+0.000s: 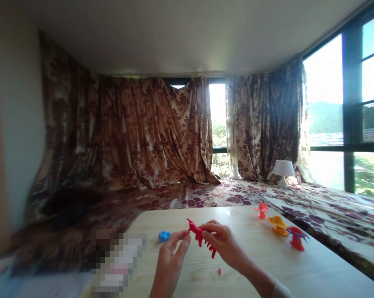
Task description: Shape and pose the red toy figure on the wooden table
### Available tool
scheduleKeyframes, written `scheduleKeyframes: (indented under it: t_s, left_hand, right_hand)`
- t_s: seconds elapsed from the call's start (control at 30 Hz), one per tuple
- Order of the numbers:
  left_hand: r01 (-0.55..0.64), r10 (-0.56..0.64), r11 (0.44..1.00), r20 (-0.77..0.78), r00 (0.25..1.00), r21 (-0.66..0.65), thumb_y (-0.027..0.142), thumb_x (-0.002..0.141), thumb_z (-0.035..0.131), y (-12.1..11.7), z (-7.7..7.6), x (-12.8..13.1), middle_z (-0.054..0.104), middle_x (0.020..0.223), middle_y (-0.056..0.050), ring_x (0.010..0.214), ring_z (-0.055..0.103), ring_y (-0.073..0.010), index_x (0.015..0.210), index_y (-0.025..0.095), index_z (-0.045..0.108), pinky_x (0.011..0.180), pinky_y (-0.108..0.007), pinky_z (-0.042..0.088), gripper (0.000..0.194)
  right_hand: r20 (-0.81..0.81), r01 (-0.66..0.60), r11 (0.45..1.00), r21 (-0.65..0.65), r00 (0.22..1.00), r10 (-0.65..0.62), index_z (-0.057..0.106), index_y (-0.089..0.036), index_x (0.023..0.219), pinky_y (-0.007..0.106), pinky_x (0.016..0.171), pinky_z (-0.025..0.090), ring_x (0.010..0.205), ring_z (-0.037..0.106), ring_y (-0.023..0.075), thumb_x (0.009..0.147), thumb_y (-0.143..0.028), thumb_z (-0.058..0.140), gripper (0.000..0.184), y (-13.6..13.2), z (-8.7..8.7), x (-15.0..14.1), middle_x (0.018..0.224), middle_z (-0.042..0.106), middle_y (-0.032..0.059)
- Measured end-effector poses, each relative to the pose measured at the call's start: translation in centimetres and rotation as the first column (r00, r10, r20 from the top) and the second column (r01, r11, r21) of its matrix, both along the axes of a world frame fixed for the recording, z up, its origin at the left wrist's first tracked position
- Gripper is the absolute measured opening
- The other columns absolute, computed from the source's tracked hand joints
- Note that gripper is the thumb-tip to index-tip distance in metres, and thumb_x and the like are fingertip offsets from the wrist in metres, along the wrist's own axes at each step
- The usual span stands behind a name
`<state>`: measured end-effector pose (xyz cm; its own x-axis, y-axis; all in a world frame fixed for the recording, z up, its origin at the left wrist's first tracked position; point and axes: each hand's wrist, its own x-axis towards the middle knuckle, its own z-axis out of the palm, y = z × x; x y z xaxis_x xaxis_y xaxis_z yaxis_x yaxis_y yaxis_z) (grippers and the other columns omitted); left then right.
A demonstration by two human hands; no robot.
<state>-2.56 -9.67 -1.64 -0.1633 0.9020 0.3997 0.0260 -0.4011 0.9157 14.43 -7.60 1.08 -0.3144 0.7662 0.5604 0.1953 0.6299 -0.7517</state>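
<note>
Both of my hands are raised over a pale wooden table (267, 265). My right hand (226, 245) pinches a red plastic toy figure (200, 236) with spiky legs, holding it just above the tabletop. My left hand (171, 260) sits close beside the toy's left end, fingers curled and fingertips nearly touching it; whether they grip it is unclear. A tiny red piece (219, 271) lies on the table below the toy. A small blue toy piece (164, 236) rests on the table to the left of my hands.
Three more toy figures stand at the table's right: a coral one (262, 210), an orange one (278, 224) and a red one with blue (296, 238). A patterned bedspread, a white lamp (283, 171), floral curtains and windows lie beyond. A pixelated patch covers the table's left corner.
</note>
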Motion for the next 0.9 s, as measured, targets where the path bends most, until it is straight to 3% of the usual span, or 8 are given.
scheduleKeyframes:
  t_s: [0.2, 0.37, 0.47, 0.9]
  left_hand:
    - [0.011, -0.012, 1.000, 0.028, 1.000, 0.027, 0.049, 0.065, 0.069, 0.62, -0.01, 1.10, 0.073, 0.093, -0.008, 0.097, 0.063, -0.0272, 0.091, 0.018, 0.071, 0.095, -0.044, 0.042, 0.040]
    - [0.021, -0.022, 1.000, 0.035, 0.999, 0.011, 0.046, 0.066, 0.070, 0.60, 0.10, 0.86, 0.074, 0.089, -0.008, 0.092, 0.064, -0.0257, 0.088, 0.017, 0.072, 0.091, -0.039, 0.044, 0.037]
    - [0.035, -0.035, 0.999, 0.038, 0.999, 0.010, 0.046, 0.065, 0.071, 0.48, 0.33, 0.84, 0.074, 0.087, -0.008, 0.089, 0.064, -0.0250, 0.088, 0.016, 0.072, 0.085, -0.036, 0.047, 0.038]
    - [0.043, -0.043, 0.999, 0.084, 0.996, -0.004, 0.041, 0.067, 0.071, 0.42, 0.03, 0.80, 0.074, 0.085, -0.007, 0.089, 0.064, -0.0243, 0.091, 0.016, 0.072, 0.084, -0.034, 0.045, 0.035]
  right_hand:
    - [0.008, 0.004, 0.999, 0.043, 1.000, -0.004, 0.074, -0.020, 0.087, 0.027, 0.063, 0.048, 0.070, 0.059, 0.0148, 0.083, -0.031, 0.058, 0.020, -0.26, 0.25, -0.34, 0.077, 0.061, 0.0030]
    - [-0.009, 0.035, 0.999, 0.041, 0.999, -0.034, 0.072, -0.018, 0.093, 0.029, 0.067, 0.049, 0.070, 0.061, 0.0148, 0.080, -0.022, 0.060, 0.017, -0.07, -0.22, -0.58, 0.079, 0.063, 0.0023]
    - [-0.009, 0.044, 0.997, 0.059, 0.999, -0.043, 0.072, -0.018, 0.085, 0.029, 0.067, 0.049, 0.070, 0.061, 0.0151, 0.078, -0.017, 0.060, 0.014, 0.00, -0.42, -0.65, 0.078, 0.064, 0.0023]
    - [0.019, 0.107, 0.986, 0.125, 0.994, -0.110, 0.072, -0.017, 0.080, 0.030, 0.067, 0.048, 0.073, 0.060, 0.0165, 0.081, -0.018, 0.059, 0.013, -0.58, 0.20, -1.07, 0.079, 0.065, 0.0040]
